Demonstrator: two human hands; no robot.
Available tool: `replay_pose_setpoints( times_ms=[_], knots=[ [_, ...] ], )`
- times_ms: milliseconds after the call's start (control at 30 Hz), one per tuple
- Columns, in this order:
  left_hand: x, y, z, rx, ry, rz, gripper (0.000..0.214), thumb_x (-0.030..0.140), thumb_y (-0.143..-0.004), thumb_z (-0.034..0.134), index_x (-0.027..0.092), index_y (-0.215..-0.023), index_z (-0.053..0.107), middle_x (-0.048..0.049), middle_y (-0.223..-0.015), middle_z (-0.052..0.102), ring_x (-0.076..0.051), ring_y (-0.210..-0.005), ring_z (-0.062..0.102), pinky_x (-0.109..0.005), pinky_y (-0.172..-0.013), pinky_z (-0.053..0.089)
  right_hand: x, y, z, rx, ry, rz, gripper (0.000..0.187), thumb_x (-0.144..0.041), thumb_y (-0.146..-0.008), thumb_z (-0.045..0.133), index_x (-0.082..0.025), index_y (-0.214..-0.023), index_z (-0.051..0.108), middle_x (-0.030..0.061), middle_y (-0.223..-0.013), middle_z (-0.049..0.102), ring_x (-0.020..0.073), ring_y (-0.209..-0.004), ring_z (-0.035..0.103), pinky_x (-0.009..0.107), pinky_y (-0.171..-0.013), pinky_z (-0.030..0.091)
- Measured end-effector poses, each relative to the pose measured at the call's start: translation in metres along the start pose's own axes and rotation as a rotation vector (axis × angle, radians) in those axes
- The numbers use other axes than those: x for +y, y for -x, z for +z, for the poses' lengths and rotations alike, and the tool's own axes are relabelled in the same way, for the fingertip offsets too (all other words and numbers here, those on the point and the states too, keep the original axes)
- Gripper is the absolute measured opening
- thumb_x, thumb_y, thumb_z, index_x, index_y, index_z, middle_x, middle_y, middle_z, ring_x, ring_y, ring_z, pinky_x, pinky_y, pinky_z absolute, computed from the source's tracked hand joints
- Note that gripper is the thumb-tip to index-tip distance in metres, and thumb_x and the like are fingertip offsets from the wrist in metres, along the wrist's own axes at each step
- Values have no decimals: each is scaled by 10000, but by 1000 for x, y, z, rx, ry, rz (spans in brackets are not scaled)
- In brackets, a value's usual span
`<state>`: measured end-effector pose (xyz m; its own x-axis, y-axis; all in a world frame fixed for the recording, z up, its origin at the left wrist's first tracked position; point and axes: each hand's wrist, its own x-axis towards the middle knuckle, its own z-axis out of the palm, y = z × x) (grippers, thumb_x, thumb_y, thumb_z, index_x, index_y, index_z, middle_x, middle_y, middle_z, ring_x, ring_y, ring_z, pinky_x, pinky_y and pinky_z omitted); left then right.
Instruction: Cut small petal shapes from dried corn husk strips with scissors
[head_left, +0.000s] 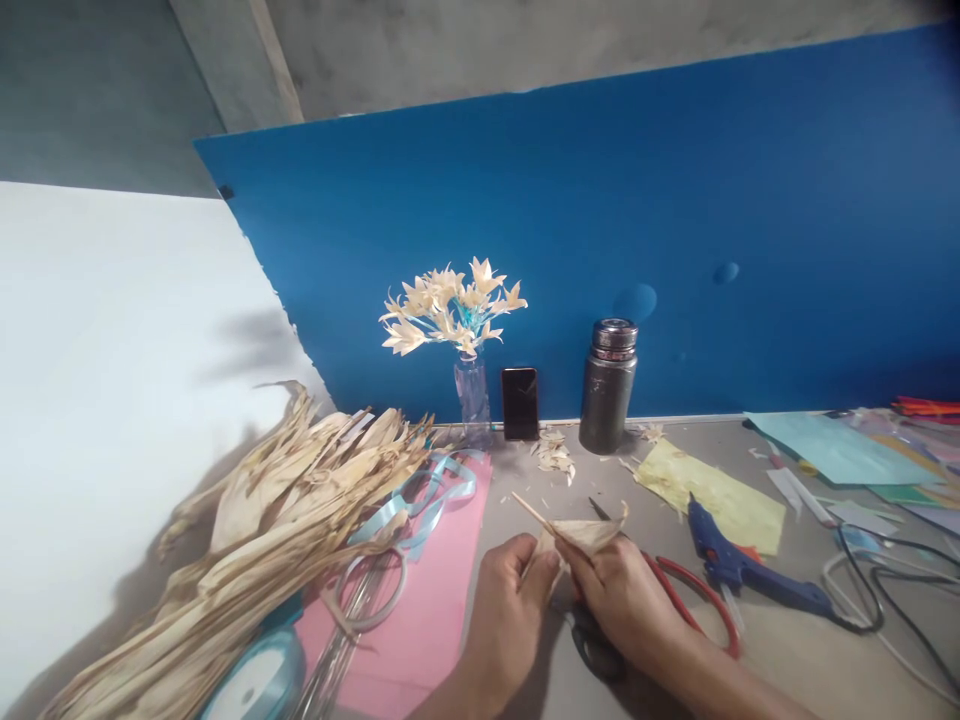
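left hand [504, 600]: fingers curled in, thumb and fingertips pinched on the lower edge of the husk piece [589, 535].
right hand [622, 600]: closed in a grip on the same husk piece from its right side, knuckles up.
husk piece: a pale, dry strip held between both hands just above the table [787, 660], its pointed tip toward the right.
stick [536, 512]: thin and pale, slanting up and left out of the husk piece; which fingers pressed on it could not be told.
scissors [701, 600]: red-handled, lying on the table partly under the right hand and wrist.
glue gun [739, 565]: blue, resting to the right of the scissors, its cord trailing right.
husk pile [277, 510]: a heap of dried husks on the left, beside the pink paper [427, 610] and a light blue ribbon [431, 495].
back row: a bottle [472, 400] of husk flowers [454, 310], a phone [520, 403] and a dark flask [607, 385] stood against the blue board [675, 220].
yellow paper [712, 495]: lay flat beyond the glue gun.
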<state>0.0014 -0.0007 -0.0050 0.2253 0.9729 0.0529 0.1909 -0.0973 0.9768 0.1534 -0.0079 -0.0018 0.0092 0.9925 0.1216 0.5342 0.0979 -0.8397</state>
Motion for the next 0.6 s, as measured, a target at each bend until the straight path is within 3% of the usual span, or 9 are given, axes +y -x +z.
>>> replay_pose_setpoints(
  times_ms=[133, 333, 467, 533, 600],
  knots=[
    [4, 0, 1, 30, -59, 27, 405, 445, -869, 564, 215, -585, 388, 47, -534, 351, -118, -538, 324, -250, -501, 239, -1, -4, -7, 14, 16, -91, 321, -447, -908, 533, -250, -813, 768, 32, -626, 665, 212, -608, 580, 284, -612, 416],
    [16, 2, 1, 38, -106, 40, 355, 352, -866, 531, 216, -570, 391, 41, -531, 361, -122, -534, 347, -250, -492, 239, 12, -22, -18, 115, 29, -76, 389, -446, -917, 511, -236, -1101, 782, 13, -538, 632, 234, -547, 598, 316, -610, 441],
    [20, 5, -1, 23, -46, 18, 352, 380, -871, 539, 219, -581, 420, 47, -496, 367, -115, -475, 371, -237, -445, 243, 25, -41, -51, 280, -5, -31, 382, -464, -875, 551, -237, -1090, 771, 56, -702, 709, 253, -666, 627, 322, -613, 456],
    [19, 4, -4, 46, 5, 6, 364, 420, -869, 551, 219, -593, 426, 54, -504, 364, -109, -444, 386, -227, -416, 258, 29, -47, -76, 370, -37, 42, 480, -497, -883, 507, -180, -1171, 724, 34, -581, 625, 215, -505, 526, 306, -481, 383],
    [16, 0, -7, 81, 95, -19, 370, 482, -857, 568, 215, -625, 459, 60, -532, 378, -105, -421, 400, -221, -391, 300, 27, -46, -94, 381, -95, 81, 548, -539, -898, 471, -154, -1232, 673, -9, -515, 542, 166, -414, 420, 274, -416, 310]
  ],
)
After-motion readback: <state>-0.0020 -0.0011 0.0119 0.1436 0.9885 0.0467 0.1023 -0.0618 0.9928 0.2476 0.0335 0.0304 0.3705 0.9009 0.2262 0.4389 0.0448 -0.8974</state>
